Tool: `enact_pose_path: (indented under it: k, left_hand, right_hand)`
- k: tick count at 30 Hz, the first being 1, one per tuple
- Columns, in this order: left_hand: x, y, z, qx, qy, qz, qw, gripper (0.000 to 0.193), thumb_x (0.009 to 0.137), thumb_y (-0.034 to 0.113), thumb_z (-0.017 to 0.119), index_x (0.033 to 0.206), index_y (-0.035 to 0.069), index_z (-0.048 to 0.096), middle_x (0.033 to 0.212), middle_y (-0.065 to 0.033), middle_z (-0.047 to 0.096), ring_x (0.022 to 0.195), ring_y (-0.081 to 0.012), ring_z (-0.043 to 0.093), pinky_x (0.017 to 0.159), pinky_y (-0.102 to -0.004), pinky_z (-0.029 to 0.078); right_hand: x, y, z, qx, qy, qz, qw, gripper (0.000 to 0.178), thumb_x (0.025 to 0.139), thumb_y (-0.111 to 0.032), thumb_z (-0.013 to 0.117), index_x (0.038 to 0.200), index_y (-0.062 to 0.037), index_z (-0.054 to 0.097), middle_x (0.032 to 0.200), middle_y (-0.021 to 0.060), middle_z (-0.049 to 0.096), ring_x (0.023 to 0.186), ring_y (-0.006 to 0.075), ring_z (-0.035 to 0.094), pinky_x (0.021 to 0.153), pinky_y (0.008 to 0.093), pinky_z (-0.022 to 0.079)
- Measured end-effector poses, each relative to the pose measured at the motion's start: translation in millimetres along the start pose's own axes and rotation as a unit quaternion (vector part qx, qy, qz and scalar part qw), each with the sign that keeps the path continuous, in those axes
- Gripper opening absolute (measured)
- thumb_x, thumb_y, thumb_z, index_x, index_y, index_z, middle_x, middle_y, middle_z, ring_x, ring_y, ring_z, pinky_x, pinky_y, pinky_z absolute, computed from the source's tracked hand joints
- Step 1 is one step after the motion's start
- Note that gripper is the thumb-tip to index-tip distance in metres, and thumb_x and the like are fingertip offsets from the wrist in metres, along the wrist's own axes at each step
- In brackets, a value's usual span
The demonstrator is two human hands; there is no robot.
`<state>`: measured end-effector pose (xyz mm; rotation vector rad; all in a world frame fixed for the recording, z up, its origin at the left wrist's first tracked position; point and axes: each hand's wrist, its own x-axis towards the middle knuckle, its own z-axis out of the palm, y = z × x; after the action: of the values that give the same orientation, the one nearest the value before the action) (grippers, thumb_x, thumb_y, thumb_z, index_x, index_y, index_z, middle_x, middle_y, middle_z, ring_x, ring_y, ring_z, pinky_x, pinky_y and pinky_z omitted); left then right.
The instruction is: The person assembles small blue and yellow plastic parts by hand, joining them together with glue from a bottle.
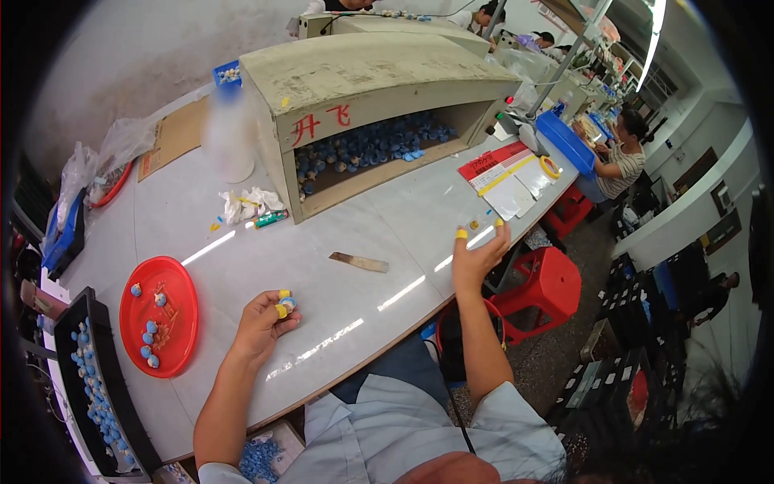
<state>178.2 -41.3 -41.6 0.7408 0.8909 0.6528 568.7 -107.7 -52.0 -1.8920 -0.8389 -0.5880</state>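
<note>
My left hand (260, 324) is closed in a pinch over the table, with yellow tape or covers on its fingertips. Between those fingers is a small blue-and-cream figure piece (289, 303). Thumb and finger of my right hand (479, 256) are spread apart at the table's right side, also with yellow tips. Just beyond them lie a small yellowish bit (474, 224) and a tiny blue bit (488, 212). A flat blade-like strip (359, 262) rests between my hands. To the left, a red plate (187, 323) carries several blue-and-cream pieces.
A long black tray (126, 387) of blue pieces stands far left. At the back, a beige box-like housing (379, 93) holds many blue pieces. Crumpled tissue (251, 205), a green tube (271, 219), papers (508, 194) and a yellow tape roll (550, 167) lie about. Red stools (544, 294) stand right.
</note>
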Motion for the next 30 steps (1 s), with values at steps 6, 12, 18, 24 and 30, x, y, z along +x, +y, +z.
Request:
enact_pose_path:
  k: [6, 12, 18, 24, 30]
  left_hand:
    - [-7, 1, -2, 0.032, -0.025, 0.002, 0.999, 0.028, 0.088, 0.001, 0.063, 0.115, -0.001, 0.056, 0.103, -0.0113, 0.065, 0.089, -0.0186, 0.068, 0.075, -0.0238, 0.058]
    - [-5, -1, 4, 0.042, -0.018, -0.006, 0.999, 0.031, 0.089, 0.004, 0.063, 0.118, -0.004, 0.055, 0.105, -0.0123, 0.065, 0.09, -0.0196, 0.068, 0.075, -0.0249, 0.057]
    - [2, -6, -6, 0.011, -0.032, -0.027, 0.999, 0.028, 0.09, 0.005, 0.062, 0.116, -0.004, 0.057, 0.102, -0.0118, 0.066, 0.087, -0.0176, 0.068, 0.073, -0.0246, 0.057]
    - [-2, -9, -10, 0.032, -0.057, -0.017, 0.998, 0.03, 0.088, 0.004, 0.062, 0.116, -0.005, 0.057, 0.099, -0.011, 0.067, 0.085, -0.0172, 0.069, 0.072, -0.0246, 0.056]
    - [3, -14, -14, 0.051, -0.08, -0.001, 0.996, 0.034, 0.085, 0.005, 0.062, 0.117, -0.004, 0.056, 0.098, -0.0105, 0.067, 0.085, -0.0173, 0.069, 0.07, -0.0271, 0.054]
  right_hand:
    - [42, 60, 20, -0.125, -0.16, 0.112, 0.973, 0.063, 0.079, -0.024, 0.075, 0.127, 0.0011, 0.044, 0.135, 0.0244, 0.043, 0.141, 0.043, 0.021, 0.113, 0.0557, 0.014]
    - [1, -17, 33, 0.337, -0.274, 0.132, 0.891, 0.032, 0.091, -0.012, 0.065, 0.115, 0.0026, 0.05, 0.106, 0.01, 0.066, 0.086, 0.0143, 0.061, 0.076, 0.0258, 0.049]
    - [-69, -128, -3, 0.305, -0.486, -0.102, 0.812, 0.034, 0.09, -0.011, 0.065, 0.117, 0.0018, 0.049, 0.097, 0.0164, 0.067, 0.082, 0.014, 0.063, 0.076, 0.0313, 0.051]
    - [-102, -149, -13, 0.403, -0.547, -0.015, 0.733, 0.028, 0.084, -0.005, 0.069, 0.109, 0.0024, 0.057, 0.095, 0.0157, 0.067, 0.076, 0.0136, 0.063, 0.067, 0.0276, 0.051]
    - [-120, -140, -6, 0.454, -0.469, -0.042, 0.756, 0.028, 0.078, 0.002, 0.071, 0.104, 0.0019, 0.06, 0.092, 0.0112, 0.067, 0.076, 0.0106, 0.062, 0.067, 0.0242, 0.05]
